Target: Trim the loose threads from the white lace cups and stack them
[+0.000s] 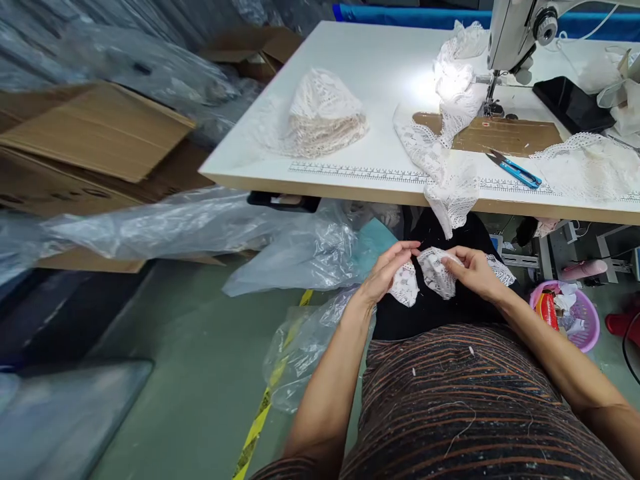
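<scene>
Bright tabletop ahead, and we've got white lace below its near edge, over our lap, presumably for easy reach; our right hand pinches it between fingers, our left hand stretches fingers alongside, whether gripping we can't tell.

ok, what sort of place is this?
Probably a garment-sewing workshop: a sewing machine stands on a white table with a ruler scale along its front edge, a pile of white lace sits to the left, and the right hand pinches a lace piece.
</scene>
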Motion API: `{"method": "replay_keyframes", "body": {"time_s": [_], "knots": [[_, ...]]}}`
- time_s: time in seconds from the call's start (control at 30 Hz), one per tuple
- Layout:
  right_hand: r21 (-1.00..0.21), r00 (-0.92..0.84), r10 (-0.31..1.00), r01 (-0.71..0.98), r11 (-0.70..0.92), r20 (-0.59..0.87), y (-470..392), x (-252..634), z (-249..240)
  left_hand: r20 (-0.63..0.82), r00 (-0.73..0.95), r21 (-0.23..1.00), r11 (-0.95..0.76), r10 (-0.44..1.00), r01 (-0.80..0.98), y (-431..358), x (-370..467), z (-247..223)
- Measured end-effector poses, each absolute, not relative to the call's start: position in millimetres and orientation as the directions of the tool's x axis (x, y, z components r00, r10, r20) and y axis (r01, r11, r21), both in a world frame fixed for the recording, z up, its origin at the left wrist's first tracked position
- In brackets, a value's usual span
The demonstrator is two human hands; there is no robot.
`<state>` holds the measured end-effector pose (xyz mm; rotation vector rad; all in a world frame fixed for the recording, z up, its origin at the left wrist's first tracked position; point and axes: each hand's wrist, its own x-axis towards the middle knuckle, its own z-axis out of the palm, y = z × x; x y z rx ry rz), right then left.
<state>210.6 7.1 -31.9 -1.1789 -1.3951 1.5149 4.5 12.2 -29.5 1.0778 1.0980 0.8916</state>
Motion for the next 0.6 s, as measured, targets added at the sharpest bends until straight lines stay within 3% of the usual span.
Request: {"method": "replay_keyframes", "body": {"time_s": [0.2,0.43,0.6], "knots": [[-0.984,-0.273,0.948,-0.036,-0.177,-0.160,3,222,-18,-0.239,0.367,0.954,0.146,0.899,0.263,10,-20,-38],[-0.994,-0.252,0.965,-0.068,-0.090,-0.070,-1,219,-16,-0.239,0.406,0.945,0.115,0.882,0.307,4,-24,-18],[-0.994,-0.249,0.964,-0.082,0.074,0.092,-5,216,-15,-0.192,0.463,0.964,0.078,0.866,0.254,-8,-12,15]]}}
